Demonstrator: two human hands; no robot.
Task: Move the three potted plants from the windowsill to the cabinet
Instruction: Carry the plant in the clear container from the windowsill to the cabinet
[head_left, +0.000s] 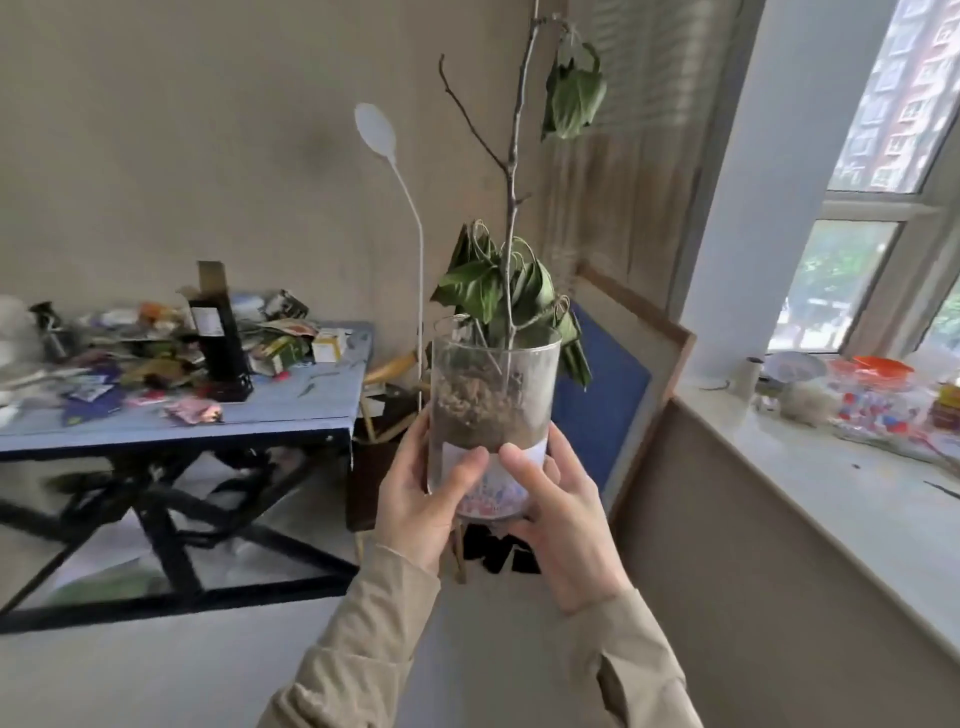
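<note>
Potted plant (493, 395): one clear glass cylinder containing brown soil, pale roots, a thin bare stem and wilted green leaves, held upright in the air, well clear of the pale windowsill (810, 467) at right. Two hands grasp it: left hand (423, 506) on its left side, right hand (558, 517) on its right, thumbs pressed on the white label. Behind stands one cluttered blue table (291, 410).
</note>
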